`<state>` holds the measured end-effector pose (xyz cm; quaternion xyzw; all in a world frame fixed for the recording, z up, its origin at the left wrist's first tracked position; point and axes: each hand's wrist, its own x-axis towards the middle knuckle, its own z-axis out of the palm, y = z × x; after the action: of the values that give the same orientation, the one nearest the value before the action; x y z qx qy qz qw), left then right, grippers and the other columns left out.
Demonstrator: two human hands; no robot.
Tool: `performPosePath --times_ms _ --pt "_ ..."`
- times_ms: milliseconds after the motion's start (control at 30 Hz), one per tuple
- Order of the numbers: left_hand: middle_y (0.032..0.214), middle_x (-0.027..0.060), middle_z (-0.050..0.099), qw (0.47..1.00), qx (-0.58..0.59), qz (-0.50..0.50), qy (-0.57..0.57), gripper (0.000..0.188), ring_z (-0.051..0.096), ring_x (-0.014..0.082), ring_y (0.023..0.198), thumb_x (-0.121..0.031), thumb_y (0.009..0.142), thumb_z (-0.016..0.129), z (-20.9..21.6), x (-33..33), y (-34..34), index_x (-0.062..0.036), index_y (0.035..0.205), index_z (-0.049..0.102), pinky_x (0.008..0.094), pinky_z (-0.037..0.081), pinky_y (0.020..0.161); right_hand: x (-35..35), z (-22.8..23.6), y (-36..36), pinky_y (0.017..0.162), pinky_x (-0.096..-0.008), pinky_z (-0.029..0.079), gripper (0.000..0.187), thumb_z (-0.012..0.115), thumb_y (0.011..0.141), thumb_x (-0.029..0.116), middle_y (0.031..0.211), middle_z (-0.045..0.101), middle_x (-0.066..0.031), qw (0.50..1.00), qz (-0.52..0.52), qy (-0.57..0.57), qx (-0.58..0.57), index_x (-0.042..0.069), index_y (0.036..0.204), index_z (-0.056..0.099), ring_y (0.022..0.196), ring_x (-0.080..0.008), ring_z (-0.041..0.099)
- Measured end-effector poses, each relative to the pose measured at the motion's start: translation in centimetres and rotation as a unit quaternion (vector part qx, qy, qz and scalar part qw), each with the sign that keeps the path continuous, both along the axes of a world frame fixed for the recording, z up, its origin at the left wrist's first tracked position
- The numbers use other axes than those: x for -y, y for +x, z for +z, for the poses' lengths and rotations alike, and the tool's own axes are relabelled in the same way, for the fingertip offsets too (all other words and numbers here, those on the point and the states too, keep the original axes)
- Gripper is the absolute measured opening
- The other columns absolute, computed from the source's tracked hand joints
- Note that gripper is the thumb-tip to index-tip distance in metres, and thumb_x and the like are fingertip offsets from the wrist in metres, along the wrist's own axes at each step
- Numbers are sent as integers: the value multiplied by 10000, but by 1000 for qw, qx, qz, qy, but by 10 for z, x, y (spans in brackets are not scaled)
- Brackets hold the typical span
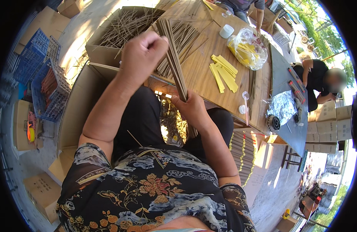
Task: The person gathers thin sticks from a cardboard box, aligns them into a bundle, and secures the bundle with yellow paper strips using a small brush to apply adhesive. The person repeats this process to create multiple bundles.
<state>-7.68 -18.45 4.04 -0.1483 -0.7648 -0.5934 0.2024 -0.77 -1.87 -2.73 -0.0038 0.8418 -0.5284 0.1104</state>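
Observation:
A bundle of thin brown incense sticks (174, 58) stands tilted over the near edge of the wooden table, its lower end gripped in my right hand (192, 110). My left hand (143, 58) is curled closed beside the bundle's upper part, fingertips close against the sticks. Whatever those fingers may pinch is hidden. Behind the bundle, many loose sticks (190, 33) lie on the table. Yellow paper strips (225, 71) are spread to the right, near a clear plastic bag (248, 50) with more yellow strips inside.
A cardboard box (103, 52) of jumbled sticks adjoins the table's left side. Blue plastic crates (51, 89) stand farther left. On the table are a white jar (226, 31) and a spoon (246, 102). One person (317, 79) is at the right, another (244, 5) at the far side.

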Motion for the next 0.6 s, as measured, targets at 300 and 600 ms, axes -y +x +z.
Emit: performPosePath --times_ms 300,600 --pt "854 116 616 951 -126 281 21 320 579 234 814 -212 813 552 56 133 -99 30 1021 534 318 430 735 1 -2 0 359 -228 357 206 569 837 198 563 472 0 978 36 -169 115 11 849 484 395 -64 436" --pt "516 106 447 970 28 -32 -241 372 449 178 465 -303 822 589 -34 -22 30 -1 623 501 323 367 451 1 -10 -9 547 -346 444 265 589 802 221 638 563 -177 999 -18 25 -15 -33 827 517 578 -246 577"
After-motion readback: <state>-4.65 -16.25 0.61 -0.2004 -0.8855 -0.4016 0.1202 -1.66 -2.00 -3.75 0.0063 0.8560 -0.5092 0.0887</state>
